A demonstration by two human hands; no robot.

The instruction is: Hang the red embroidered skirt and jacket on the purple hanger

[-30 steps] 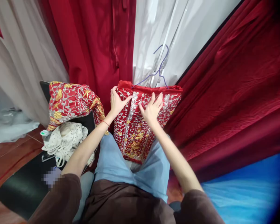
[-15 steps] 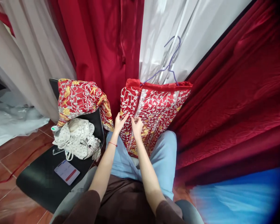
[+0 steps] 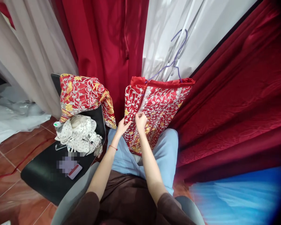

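Note:
A red skirt-like garment (image 3: 161, 97) with silver and gold embroidery hangs from a purple wire hanger (image 3: 178, 51) and rests between my knees. A plain red band runs along its top, and an edge or opening slants down its left part. My left hand (image 3: 122, 128) grips the garment's left side, thumb in front and the other fingers mostly hidden behind. Just right of it, my right hand (image 3: 141, 122) is closed in a pinch at the slanting edge. Whatever its fingertips hold is too small to make out.
On my left, a black chair (image 3: 41, 175) bears another embroidered red cloth (image 3: 81, 93), a white dotted cloth bundle (image 3: 78, 132) and a phone (image 3: 75, 172). Red curtains (image 3: 236, 103) hang ahead and at right. Blue tulle (image 3: 239, 200) lies at lower right.
My right hand has risen slightly, still pinched, along the slanting edge. My left hand has slid a little lower on the garment. The view has shifted slightly.

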